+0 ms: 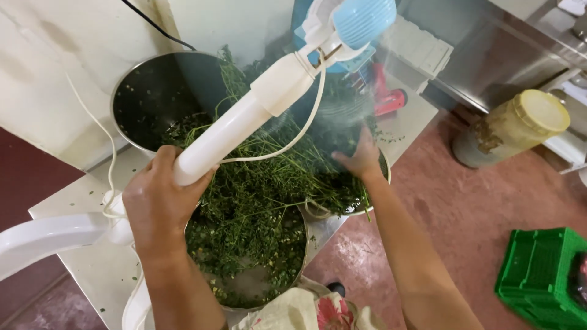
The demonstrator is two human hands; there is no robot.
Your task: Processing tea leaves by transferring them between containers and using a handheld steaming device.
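Note:
My left hand (160, 201) grips the white pole (235, 125) of a stand fan whose blue-and-white motor head (354, 24) tilts over the table. A white cord (293, 137) loops off the pole. My right hand (362, 157) rests, fingers apart, on a heap of green leafy stalks (269, 174) lying across steel vessels. The near round steel bowl (257, 269) holds plucked small leaves. A deeper steel pot (153, 91) stands at the back left, with leaf bits stuck to its wall. A third steel basin's rim (348, 211) shows under the stalks at right.
A white table (92, 263) bears the vessels, with a white plastic chair arm (49, 235) at left. A yellow-lidded jar (520, 125) and a green crate (544, 275) sit on the reddish floor at right. A red object (386, 98) lies behind the greens. Steel shelving stands far right.

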